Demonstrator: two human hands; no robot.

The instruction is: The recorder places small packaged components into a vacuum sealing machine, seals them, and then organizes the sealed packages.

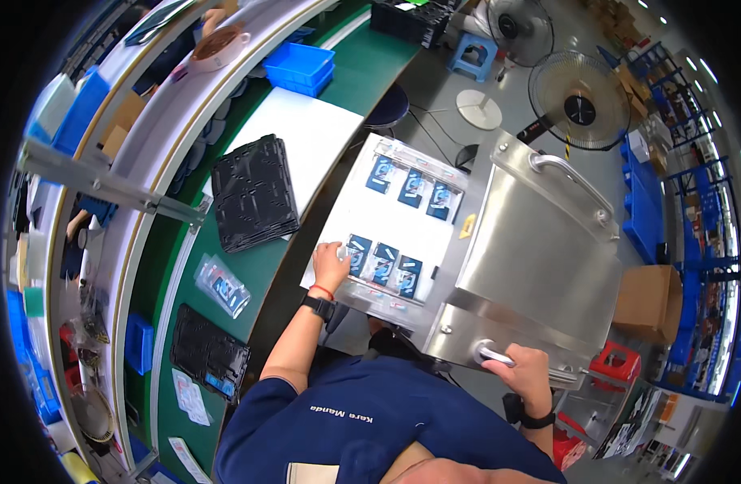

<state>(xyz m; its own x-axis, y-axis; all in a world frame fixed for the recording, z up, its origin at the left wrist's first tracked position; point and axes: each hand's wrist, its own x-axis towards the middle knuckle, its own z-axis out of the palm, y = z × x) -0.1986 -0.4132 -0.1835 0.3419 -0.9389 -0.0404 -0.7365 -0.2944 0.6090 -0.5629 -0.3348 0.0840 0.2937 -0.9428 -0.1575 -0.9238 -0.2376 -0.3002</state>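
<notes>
Navy shirt [350,436] lies nearest, left hand [331,265] outstretched, right hand [525,374] gripping handle [486,352].

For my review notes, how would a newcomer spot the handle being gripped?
Find the big silver cover right of the white bed. At its near end is the curved metal handle. Unlike the similar far handle, this one has the right hand around it.

This is a factory workshop — green workbench [378,58], steel machine [548,250], blue shelving [715,277], fans [580,110].
</notes>
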